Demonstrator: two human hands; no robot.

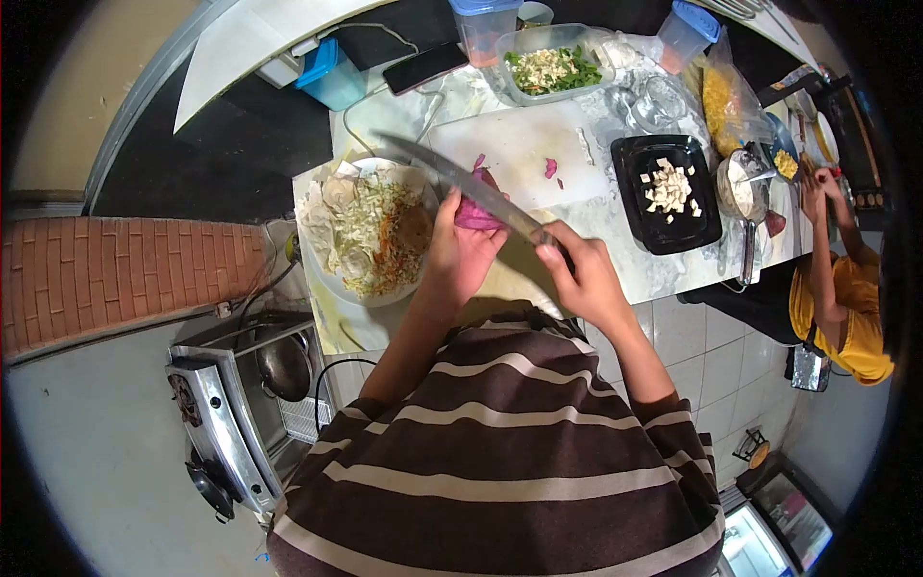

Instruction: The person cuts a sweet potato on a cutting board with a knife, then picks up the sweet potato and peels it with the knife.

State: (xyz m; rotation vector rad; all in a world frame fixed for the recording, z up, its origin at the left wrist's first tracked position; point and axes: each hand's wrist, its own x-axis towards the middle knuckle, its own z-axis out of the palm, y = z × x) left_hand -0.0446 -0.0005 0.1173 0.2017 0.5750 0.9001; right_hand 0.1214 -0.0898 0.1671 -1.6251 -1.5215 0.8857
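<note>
Between the curled fingers of the left hand (463, 260) sits the purple onion (476, 217), in front of the palm. The fingers of the right hand (588, 281) are closed around the handle of the knife (435, 163), and its blade crosses above the onion; whether they touch, I cannot tell. Beyond the left fingertips, a few purple scraps (550, 168) are already on the cutting board (514, 135), but most of the onion appears not yet cut. White cubes (670, 185) lie cut, past the right fingers.
</note>
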